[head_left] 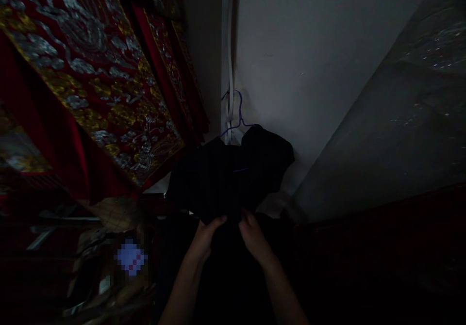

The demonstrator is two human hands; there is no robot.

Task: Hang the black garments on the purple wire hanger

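Note:
A dark garment (225,179), black or navy, hangs from a thin purple hanger (240,114) in front of me. Both hands are at the garment's front, close together. My left hand (209,235) grips its left side, thumb on top of the cloth and fingers behind it. On the other side my right hand (251,230) is closed on the cloth, its fingertips partly lost in shadow. The garment's exact kind is hard to make out in the dim light.
A pale cord or pipe (230,48) runs down the wall (309,48) at the hanger. Red cloth embroidered in gold and silver (109,73) hangs at left. Below it lie blurred items, with a pixelated bluish patch (131,257). Clear plastic sheeting (411,116) covers the right.

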